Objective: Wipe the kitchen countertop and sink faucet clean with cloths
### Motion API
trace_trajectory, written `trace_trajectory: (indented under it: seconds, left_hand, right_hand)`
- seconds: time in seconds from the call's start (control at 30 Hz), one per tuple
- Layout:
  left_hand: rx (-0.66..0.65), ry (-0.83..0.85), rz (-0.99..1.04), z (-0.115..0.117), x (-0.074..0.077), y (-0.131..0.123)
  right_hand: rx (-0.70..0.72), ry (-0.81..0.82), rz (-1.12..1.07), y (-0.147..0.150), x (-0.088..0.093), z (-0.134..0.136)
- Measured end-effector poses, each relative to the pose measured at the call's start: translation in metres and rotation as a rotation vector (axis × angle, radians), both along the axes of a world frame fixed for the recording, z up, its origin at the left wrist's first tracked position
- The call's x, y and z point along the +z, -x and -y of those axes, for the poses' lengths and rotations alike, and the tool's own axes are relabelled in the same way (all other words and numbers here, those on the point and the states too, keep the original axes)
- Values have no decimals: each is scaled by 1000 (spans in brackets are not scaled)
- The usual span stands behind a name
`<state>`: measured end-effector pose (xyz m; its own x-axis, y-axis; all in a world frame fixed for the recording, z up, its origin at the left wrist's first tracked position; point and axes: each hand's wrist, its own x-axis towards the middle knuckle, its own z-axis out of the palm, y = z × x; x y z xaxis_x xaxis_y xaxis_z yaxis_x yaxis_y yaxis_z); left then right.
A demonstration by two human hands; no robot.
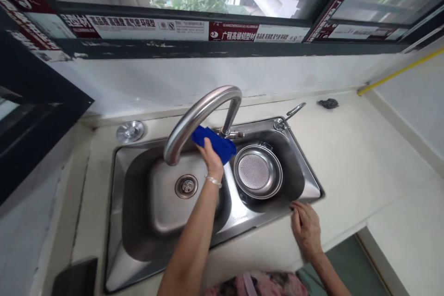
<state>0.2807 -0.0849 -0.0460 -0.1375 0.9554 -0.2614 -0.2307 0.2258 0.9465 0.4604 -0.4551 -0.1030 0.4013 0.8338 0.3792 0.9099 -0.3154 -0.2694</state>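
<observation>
My left hand (pixel 210 157) is closed on a bright blue cloth (pixel 220 144), holding it behind the curved spout of the steel faucet (pixel 204 108), near the faucet's base. A bracelet circles that wrist. My right hand (pixel 306 229) rests at the front right edge of the double steel sink (pixel 239 212). Its fingers are loosely bent, with nothing visible in them. In the sink's right basin sits a round steel pan with a perforated steamer-like bottom (pixel 255 171). The left basin shows its drain strainer (pixel 187 186). The cloth hides part of the faucet's base.
A clear round lid-like disc (pixel 130 132) lies on the counter behind the left basin. A small metal tap (pixel 294 110) stands at the back right corner. A crumpled dark bundle (pixel 328 103) lies on the counter (pixel 364 162). A yellow pipe (pixel 398 73) runs along the right wall.
</observation>
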Motion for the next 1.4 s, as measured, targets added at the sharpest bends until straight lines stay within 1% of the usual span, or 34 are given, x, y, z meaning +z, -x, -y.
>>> trace_trajectory:
  seconds: [0.07,0.17,0.27,0.3,0.37,0.43,0.5,0.57,0.7,0.77,0.83,0.9,1.03,1.13,1.23,1.3,1.4]
  left_hand:
    - [17,-52,-237,-1,-11,-25]
    - [28,-120,-456,-1,-29,-48]
    - [60,-245,-562,-8,-44,-55]
    - [77,-260,-589,-11,-47,-55]
    - [118,-220,-646,-17,-52,-55]
    - [131,-138,-715,-20,-55,-54]
    - [110,-91,-763,-20,-56,-53]
    - [53,-89,-788,-16,-55,-49]
    - [-161,-74,-869,-8,-50,-40]
    - [-223,-48,-902,-2,-47,-36]
    - [-221,-39,-883,5,-45,-33]
    - [-182,-36,-826,16,-45,-30]
    - [-87,-71,-661,41,-53,-18]
    - [-61,-135,-583,53,-56,-2]
    - [-53,-168,-589,51,-49,14]
    - [-66,-213,-594,41,-41,23]
    - [-123,-356,-604,20,-28,32]
  right_hand:
    - [-6,0,-7,5,-1,-3]
    - [-6,9,-25,6,0,-5]
    - [-3,30,-44,3,1,-3]
    - [-1,40,-52,2,1,-1]
    - [5,56,-63,1,1,1]
    - [11,69,-63,0,1,2]
    - [16,87,-55,-1,1,3]
    - [26,107,-38,-3,2,3]
    - [46,143,-22,-4,5,2]
    - [41,149,-34,-3,7,0]
    - [35,135,-42,-2,8,-3]
    - [36,111,-45,0,10,-5]
    - [50,61,-37,3,10,-9]
    - [54,33,-28,3,9,-10]
    - [65,0,-28,4,7,-11]
    - [62,-18,-17,5,6,-12]
    - [54,-23,20,6,5,-13]
